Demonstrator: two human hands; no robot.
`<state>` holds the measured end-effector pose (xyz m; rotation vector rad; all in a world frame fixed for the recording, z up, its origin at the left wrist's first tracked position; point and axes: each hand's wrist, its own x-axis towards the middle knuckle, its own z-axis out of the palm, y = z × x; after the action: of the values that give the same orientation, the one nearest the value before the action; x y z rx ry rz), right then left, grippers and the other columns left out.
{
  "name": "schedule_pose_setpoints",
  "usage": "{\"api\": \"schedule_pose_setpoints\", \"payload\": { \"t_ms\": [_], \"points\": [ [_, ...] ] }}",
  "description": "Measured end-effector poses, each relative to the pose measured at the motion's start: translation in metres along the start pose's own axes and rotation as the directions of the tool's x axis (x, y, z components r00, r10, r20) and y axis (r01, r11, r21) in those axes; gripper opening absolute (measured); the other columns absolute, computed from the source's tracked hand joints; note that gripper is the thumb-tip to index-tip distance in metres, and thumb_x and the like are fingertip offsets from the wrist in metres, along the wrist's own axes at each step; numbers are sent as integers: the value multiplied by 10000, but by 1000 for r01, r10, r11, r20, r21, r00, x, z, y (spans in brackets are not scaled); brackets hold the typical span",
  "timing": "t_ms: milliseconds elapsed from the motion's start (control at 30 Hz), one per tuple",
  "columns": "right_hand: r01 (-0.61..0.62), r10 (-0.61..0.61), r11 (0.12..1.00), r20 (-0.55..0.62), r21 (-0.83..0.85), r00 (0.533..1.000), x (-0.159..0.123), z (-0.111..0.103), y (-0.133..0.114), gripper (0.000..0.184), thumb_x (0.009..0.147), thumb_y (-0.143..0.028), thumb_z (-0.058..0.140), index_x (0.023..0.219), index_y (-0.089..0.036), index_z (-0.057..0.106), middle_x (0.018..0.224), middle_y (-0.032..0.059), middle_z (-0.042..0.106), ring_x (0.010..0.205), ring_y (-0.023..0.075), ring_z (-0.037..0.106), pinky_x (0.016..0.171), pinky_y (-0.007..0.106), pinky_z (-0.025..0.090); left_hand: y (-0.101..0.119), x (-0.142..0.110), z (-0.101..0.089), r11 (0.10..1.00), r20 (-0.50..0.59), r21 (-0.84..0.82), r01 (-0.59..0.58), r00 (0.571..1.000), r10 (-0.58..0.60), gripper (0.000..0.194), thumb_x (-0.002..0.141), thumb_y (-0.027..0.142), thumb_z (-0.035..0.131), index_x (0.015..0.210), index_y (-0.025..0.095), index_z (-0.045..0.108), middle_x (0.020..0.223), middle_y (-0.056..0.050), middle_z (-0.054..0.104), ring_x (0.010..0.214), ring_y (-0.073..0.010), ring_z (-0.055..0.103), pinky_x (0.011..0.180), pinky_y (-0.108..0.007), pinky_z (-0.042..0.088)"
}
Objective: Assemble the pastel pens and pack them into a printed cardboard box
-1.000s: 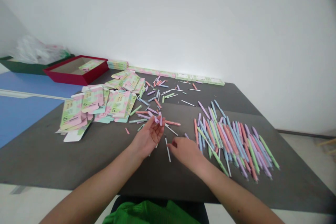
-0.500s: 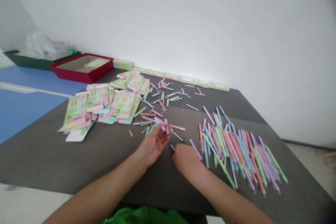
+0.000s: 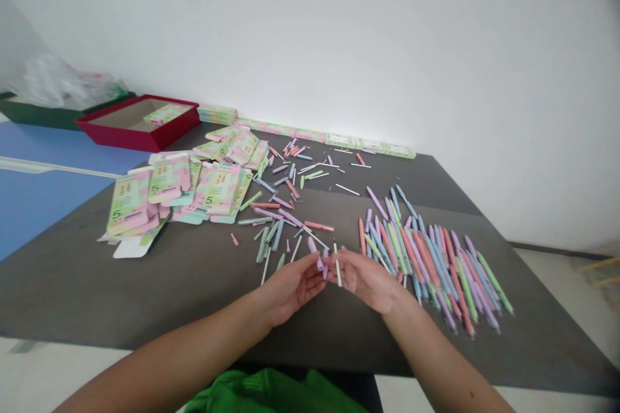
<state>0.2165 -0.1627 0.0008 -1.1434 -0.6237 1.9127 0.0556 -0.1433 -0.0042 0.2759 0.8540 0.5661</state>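
Note:
My left hand (image 3: 293, 290) is closed on purple pen barrel parts (image 3: 320, 263), held between thumb and fingers. Close beside it, my right hand (image 3: 368, 282) pinches a thin white pen refill (image 3: 338, 264), its dark tip pointing away from me. The fingertips of both hands meet or nearly meet over the dark table (image 3: 194, 297). Just beyond them lie loose pen barrels and refills, among them a red barrel (image 3: 319, 226) and a grey-green barrel (image 3: 263, 245). To the right of my right hand spreads a pile of pastel pens (image 3: 429, 255).
Flat printed cartons (image 3: 223, 188) lie in heaps at the left. A red box lid (image 3: 140, 135) and a green tray (image 3: 48, 117) with plastic bags (image 3: 68, 84) stand at the back left. Filled-looking small boxes (image 3: 371, 144) line the white wall.
My right hand has lifted from the table with a white refill and moved up against my left hand. The left hand, still holding purple parts, has come slightly lower and right.

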Motion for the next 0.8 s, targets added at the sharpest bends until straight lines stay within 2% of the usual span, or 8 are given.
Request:
{"api": "schedule_pose_setpoints", "payload": {
  "t_ms": [67, 167, 367, 467, 533, 600, 667, 800],
  "points": [
    [-33, 31, 994, 19, 104, 999, 3, 1, 7, 138, 745, -250, 573, 748, -130, 641, 693, 25, 673, 647, 112, 605, 671, 227, 454, -5, -1, 1, 999, 11, 41, 20, 1000, -21, 178, 827, 271, 587, 891, 123, 662, 801, -50, 700, 685, -91, 653, 644, -166, 516],
    [2, 4, 991, -45, 132, 999, 8, 2, 13, 132, 739, -228, 582, 736, -116, 651, 658, 26, 666, 590, 105, 586, 584, 213, 436, -8, -2, 1, 993, 26, 110, 40, 999, -43, 235, 806, 326, 609, 927, 131, 659, 824, -68, 704, 736, -114, 664, 649, -174, 513],
    [79, -49, 988, -215, 134, 975, 5, -5, 3, 94, 730, -184, 576, 694, -135, 648, 716, 41, 682, 665, 120, 622, 647, 214, 479, -5, -10, 2, 970, -54, 239, 45, 998, -33, 266, 809, 374, 580, 879, 130, 663, 875, -86, 704, 801, -138, 666, 664, -191, 497],
    [151, -124, 985, -276, 79, 953, 2, -10, -3, 87, 735, -193, 579, 723, -149, 652, 792, 46, 693, 719, 126, 634, 669, 211, 491, -6, -9, -3, 912, -90, 406, 51, 996, -15, 317, 790, 425, 574, 833, 124, 664, 891, -101, 709, 739, -141, 668, 621, -198, 474],
    [179, -157, 982, -278, 54, 948, 1, -13, -4, 95, 739, -206, 581, 744, -151, 657, 826, 54, 698, 748, 134, 640, 677, 217, 496, -7, -5, -7, 830, -95, 557, 46, 995, 9, 333, 783, 445, 561, 758, 126, 651, 762, -91, 713, 617, -136, 656, 543, -197, 434],
    [193, -173, 980, -263, 51, 949, 1, -15, -3, 99, 741, -215, 587, 754, -152, 662, 842, 58, 699, 769, 141, 644, 686, 224, 501, -8, 1, -10, 703, -91, 710, 42, 995, 32, 343, 778, 445, 555, 652, 132, 619, 576, -67, 675, 474, -129, 608, 467, -195, 370],
    [200, -180, 978, -249, 57, 952, 0, -16, -2, 99, 738, -220, 594, 756, -153, 664, 849, 59, 700, 779, 146, 645, 693, 231, 504, -7, 7, -10, 545, -85, 837, 47, 995, 44, 359, 766, 427, 564, 543, 146, 577, 437, -43, 609, 368, -127, 546, 439, -206, 333],
    [197, -177, 978, -228, 67, 957, -1, -15, -1, 108, 729, -231, 605, 753, -144, 664, 863, 66, 700, 775, 150, 646, 697, 240, 505, -2, 13, -5, 216, -61, 975, 41, 994, 85, 428, 753, 370, 572, 372, 182, 524, 309, -18, 499, 296, -138, 472, 492, -264, 380]
  ]
}}
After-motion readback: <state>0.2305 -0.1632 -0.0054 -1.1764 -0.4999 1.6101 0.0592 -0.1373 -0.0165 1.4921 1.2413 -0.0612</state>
